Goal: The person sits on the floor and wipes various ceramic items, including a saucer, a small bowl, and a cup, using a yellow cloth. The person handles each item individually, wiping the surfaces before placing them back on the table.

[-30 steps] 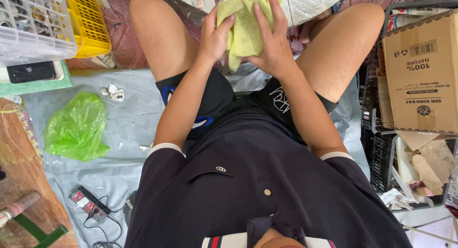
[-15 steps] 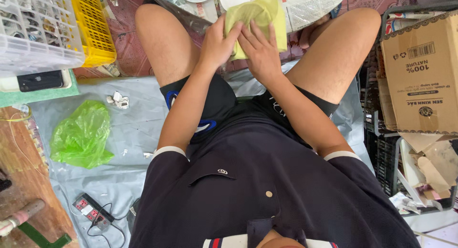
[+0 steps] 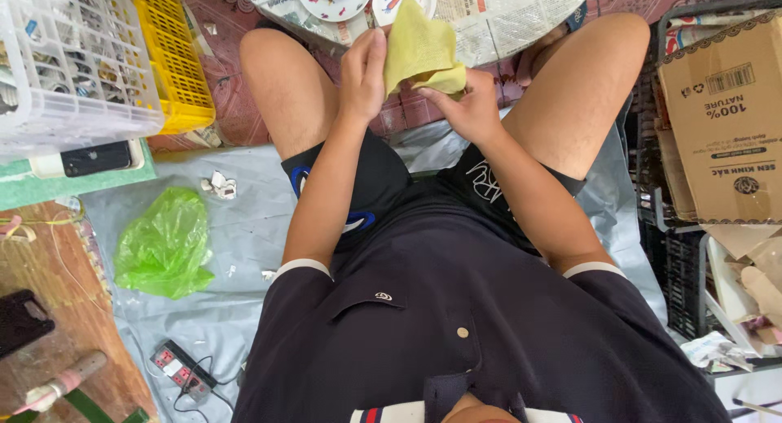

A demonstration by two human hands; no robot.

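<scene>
A yellow cloth (image 3: 419, 48) was held between the knees, pinched by the left hand (image 3: 364, 69) and gripped by the right hand (image 3: 464, 105). Small parts were kept in a white basket (image 3: 69, 61) beside a yellow basket (image 3: 175, 52).

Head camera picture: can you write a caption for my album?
Seated person's left hand and right hand hold up a soft yellow cloth above their knees.
</scene>
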